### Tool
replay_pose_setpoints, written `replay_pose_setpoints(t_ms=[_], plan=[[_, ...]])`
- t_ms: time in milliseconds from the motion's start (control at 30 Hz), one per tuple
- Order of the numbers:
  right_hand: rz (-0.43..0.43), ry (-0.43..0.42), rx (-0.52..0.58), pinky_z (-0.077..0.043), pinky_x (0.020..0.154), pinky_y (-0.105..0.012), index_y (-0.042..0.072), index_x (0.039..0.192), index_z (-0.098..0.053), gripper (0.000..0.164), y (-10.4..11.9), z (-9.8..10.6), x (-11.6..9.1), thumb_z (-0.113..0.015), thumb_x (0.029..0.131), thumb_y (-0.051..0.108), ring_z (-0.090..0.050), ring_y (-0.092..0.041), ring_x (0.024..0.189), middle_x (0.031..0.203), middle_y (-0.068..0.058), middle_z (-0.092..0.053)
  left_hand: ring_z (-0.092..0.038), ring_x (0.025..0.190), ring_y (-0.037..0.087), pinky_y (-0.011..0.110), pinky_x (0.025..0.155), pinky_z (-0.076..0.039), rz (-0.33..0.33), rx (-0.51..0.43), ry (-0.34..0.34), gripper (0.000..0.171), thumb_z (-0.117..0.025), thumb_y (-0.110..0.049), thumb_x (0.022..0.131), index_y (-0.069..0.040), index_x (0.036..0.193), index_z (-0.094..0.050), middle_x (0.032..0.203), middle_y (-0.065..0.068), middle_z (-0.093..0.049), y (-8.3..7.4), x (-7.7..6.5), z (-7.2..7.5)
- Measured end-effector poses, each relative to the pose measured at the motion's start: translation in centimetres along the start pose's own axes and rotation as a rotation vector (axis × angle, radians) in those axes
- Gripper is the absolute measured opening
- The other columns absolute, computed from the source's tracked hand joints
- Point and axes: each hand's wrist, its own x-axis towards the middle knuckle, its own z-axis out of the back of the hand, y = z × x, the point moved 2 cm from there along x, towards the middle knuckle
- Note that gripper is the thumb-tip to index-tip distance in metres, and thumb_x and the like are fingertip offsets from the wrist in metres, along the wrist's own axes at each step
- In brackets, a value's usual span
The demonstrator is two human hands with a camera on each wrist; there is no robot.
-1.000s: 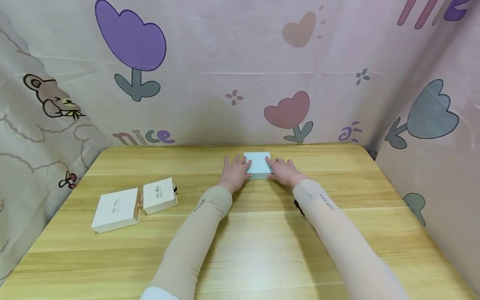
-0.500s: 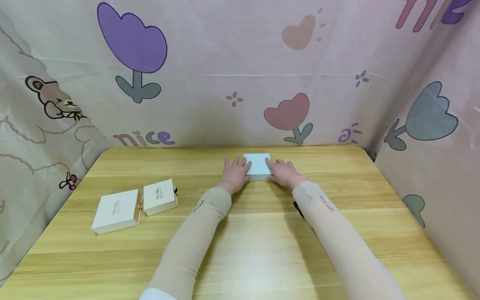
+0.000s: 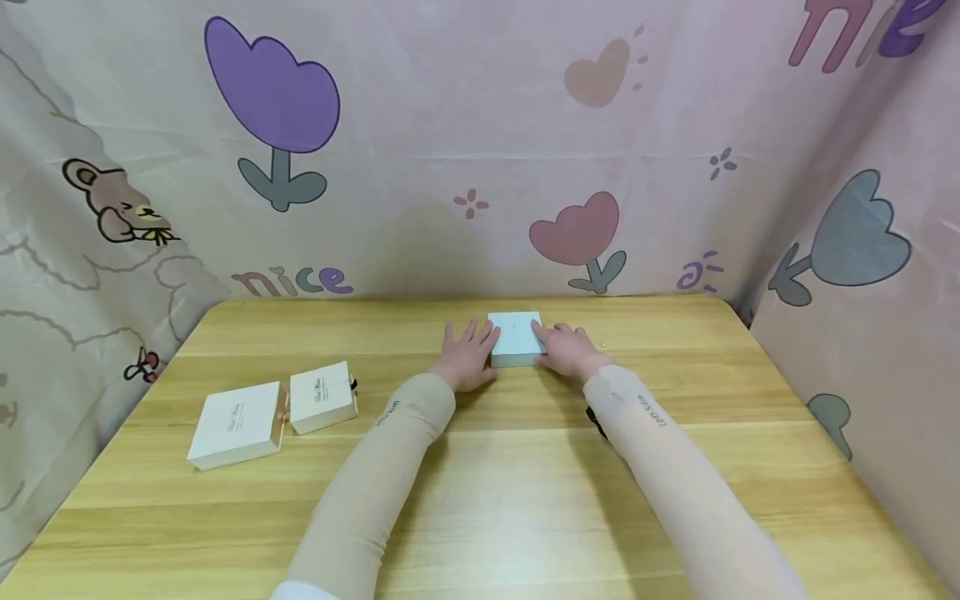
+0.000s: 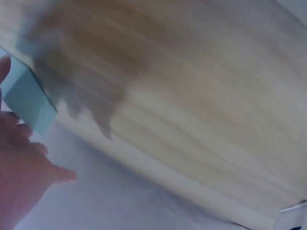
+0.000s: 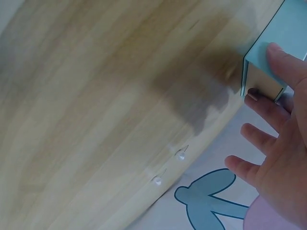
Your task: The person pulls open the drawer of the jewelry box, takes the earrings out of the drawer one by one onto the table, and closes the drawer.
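Note:
A small light blue box lies near the table's back edge, between both hands. My left hand is beside its left side with fingers spread; in the left wrist view its fingers overlap the box, so contact is unclear. My right hand holds the box's right end. In the right wrist view one digit of the right hand rests on the lid, and another touches the tan end face by a small dark spot or tab. The far side of the box is hidden.
Two white lettered boxes, a larger one and a smaller one, sit on the left of the wooden table. Two tiny clear pieces, one of them a clear bead, lie right of the right hand. A patterned curtain hangs behind.
My left hand has drawn slightly left, its fingertips pulling back from the box's edge. The right hand stays on the box. The head view has tilted up a little.

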Motion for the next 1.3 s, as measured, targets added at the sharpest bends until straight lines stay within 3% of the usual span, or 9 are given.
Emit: replay_pose_setpoints(t_ms=[200, 400, 567, 700, 800, 933, 1033, 1167, 1300], plan=[[-0.005, 0.006, 0.018, -0.021, 0.112, -0.055, 0.01, 0.151, -0.014, 0.075, 0.1, -0.2, -0.3, -0.056, 0.093, 0.033, -0.026, -0.036, 0.139, 0.147, -0.012, -0.04, -0.002, 0.146, 0.032, 0.063, 0.111, 0.002, 0.012, -0.089, 0.036, 0.085, -0.056, -0.041, 0.091, -0.004, 0.15, -0.008, 0.158, 0.014, -0.002, 2.6, -2.6, 0.7], [-0.004, -0.033, 0.019, -0.019, 0.111, -0.059, 0.011, 0.151, -0.014, 0.081, -0.5, -0.2, -0.8, -0.06, 0.09, 0.038, -0.025, -0.04, 0.138, 0.149, -0.012, -0.037, -0.002, 0.143, 0.041, 0.066, 0.108, 0.005, 0.111, -0.153, 0.101, 0.105, -0.07, -0.041, 0.079, 0.006, 0.147, -0.006, 0.155, 0.024, -0.004, 6.6, -6.7, 2.9], [0.025, -0.104, -0.009, -0.02, 0.109, -0.061, 0.013, 0.151, -0.019, 0.082, -0.9, 0.3, -1.5, -0.061, 0.088, 0.044, -0.026, -0.042, 0.137, 0.15, -0.013, -0.036, 0.002, 0.139, 0.052, 0.071, 0.104, 0.007, 0.285, -0.063, 0.241, 0.115, -0.081, -0.031, 0.067, 0.015, 0.143, -0.01, 0.15, 0.036, -0.002, 9.5, -10.0, 4.3], [0.041, -0.142, -0.005, -0.016, 0.11, -0.063, 0.012, 0.15, -0.022, 0.079, -1.1, 0.9, -2.1, -0.06, 0.088, 0.044, -0.024, -0.042, 0.138, 0.148, -0.015, -0.037, -0.005, 0.132, 0.061, 0.074, 0.102, 0.002, 0.363, 0.015, 0.334, 0.091, -0.081, -0.016, 0.066, 0.017, 0.135, -0.033, 0.144, 0.04, -0.02, 10.7, -11.7, 4.4], [0.046, -0.16, 0.009, -0.014, 0.111, -0.063, 0.011, 0.149, -0.026, 0.076, -1.3, 1.2, -2.7, -0.06, 0.088, 0.042, -0.023, -0.042, 0.139, 0.148, -0.016, -0.037, -0.008, 0.127, 0.066, 0.074, 0.102, 0.001, 0.351, -0.017, 0.321, 0.074, -0.08, -0.008, 0.065, 0.013, 0.127, -0.046, 0.14, 0.037, -0.032, 11.0, -12.1, 4.4], [0.051, -0.179, 0.014, -0.014, 0.11, -0.064, 0.008, 0.146, -0.031, 0.073, -1.7, 1.5, -3.5, -0.061, 0.088, 0.041, -0.024, -0.043, 0.138, 0.146, -0.019, -0.039, -0.022, 0.128, 0.062, 0.074, 0.101, 0.002, 0.28, -0.088, 0.278, 0.067, -0.081, -0.01, 0.064, 0.008, 0.119, -0.049, 0.136, 0.033, -0.042, 10.8, -11.6, 4.5], [0.049, -0.18, 0.006, -0.014, 0.109, -0.065, 0.008, 0.146, -0.032, 0.071, -2.2, 1.4, -3.8, -0.06, 0.089, 0.041, -0.024, -0.043, 0.138, 0.145, -0.019, -0.04, -0.042, 0.123, 0.051, 0.072, 0.104, -0.001, 0.216, -0.1, 0.256, 0.063, -0.082, -0.01, 0.061, 0.005, 0.115, -0.052, 0.124, 0.028, -0.054, 10.1, -10.9, 4.6], [0.039, -0.177, -0.003, -0.014, 0.11, -0.065, 0.006, 0.144, -0.035, 0.069, -2.9, 1.3, -4.1, -0.058, 0.09, 0.041, -0.023, -0.042, 0.139, 0.145, -0.019, -0.04, -0.057, 0.107, 0.036, 0.067, 0.108, -0.01, 0.159, -0.085, 0.24, 0.062, -0.083, -0.013, 0.062, 0.003, 0.114, -0.052, 0.109, 0.018, -0.062, 8.9, -10.0, 4.4], [0.034, -0.18, -0.01, -0.014, 0.109, -0.065, 0.005, 0.141, -0.039, 0.065, -3.3, 1.2, -4.3, -0.057, 0.091, 0.041, -0.024, -0.041, 0.139, 0.144, -0.019, -0.041, -0.058, 0.095, 0.027, 0.059, 0.107, -0.027, 0.105, -0.06, 0.241, 0.058, -0.083, -0.022, 0.067, 0.001, 0.11, -0.052, 0.102, 0.012, -0.063, 7.6, -9.0, 4.0]])
